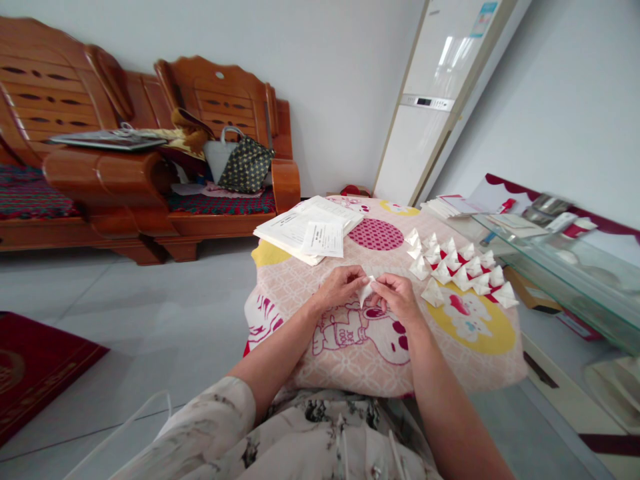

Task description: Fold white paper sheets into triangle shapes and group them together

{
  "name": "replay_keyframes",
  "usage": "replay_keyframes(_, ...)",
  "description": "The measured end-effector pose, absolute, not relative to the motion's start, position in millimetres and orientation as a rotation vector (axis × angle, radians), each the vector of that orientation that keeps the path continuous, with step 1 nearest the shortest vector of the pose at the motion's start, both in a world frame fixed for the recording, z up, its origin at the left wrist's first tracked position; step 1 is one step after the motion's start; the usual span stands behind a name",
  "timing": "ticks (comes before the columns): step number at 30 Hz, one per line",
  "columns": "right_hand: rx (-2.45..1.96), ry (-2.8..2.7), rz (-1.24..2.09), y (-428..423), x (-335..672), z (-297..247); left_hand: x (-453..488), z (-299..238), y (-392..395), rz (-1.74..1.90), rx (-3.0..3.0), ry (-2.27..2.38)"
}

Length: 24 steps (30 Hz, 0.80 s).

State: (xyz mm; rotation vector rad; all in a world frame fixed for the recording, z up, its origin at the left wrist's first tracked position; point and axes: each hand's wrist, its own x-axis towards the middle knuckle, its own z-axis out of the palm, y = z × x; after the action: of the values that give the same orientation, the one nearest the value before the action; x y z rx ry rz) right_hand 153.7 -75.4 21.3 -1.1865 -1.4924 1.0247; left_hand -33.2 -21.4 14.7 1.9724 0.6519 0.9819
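Between my two hands is a small piece of folded white paper (367, 291), held above the patterned tablecloth (300, 353). My left hand (343, 285) pinches its left side, and my right hand (399, 295) grips it from the right with bent fingers. To the right stand several pointed folded paper pieces (463, 275) in rows, with red showing between them. Beyond my left hand lies a stack of printed paper sheets (295, 227), a smaller printed slip (324, 239) on top.
On the right, a glass-topped stand (565, 273) holds papers, metal containers and small items. Wooden armchairs (215, 100) with a dark patterned bag (247, 165) stand at the back left. A tall white air conditioner (425, 100) is in the corner. A red box-like object (45, 373) lies at left.
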Motion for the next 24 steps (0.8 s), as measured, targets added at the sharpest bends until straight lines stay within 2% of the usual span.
replay_keyframes(10, -1.227, -1.599, 1.273, -77.0, 154.5, 22.3, -37.2, 17.1, -22.0, 0.781, 1.98, 0.582)
replay_keyframes(16, -1.252, -1.641, 1.229, -74.3, 157.5, 18.0, -38.0, 16.6, -22.4, 0.699, 2.033, 0.594)
replay_keyframes(24, -1.255, -1.599, 1.336, -78.5, 153.0, 26.4, -35.7, 14.4, -22.7, 0.736, 1.97, 0.585)
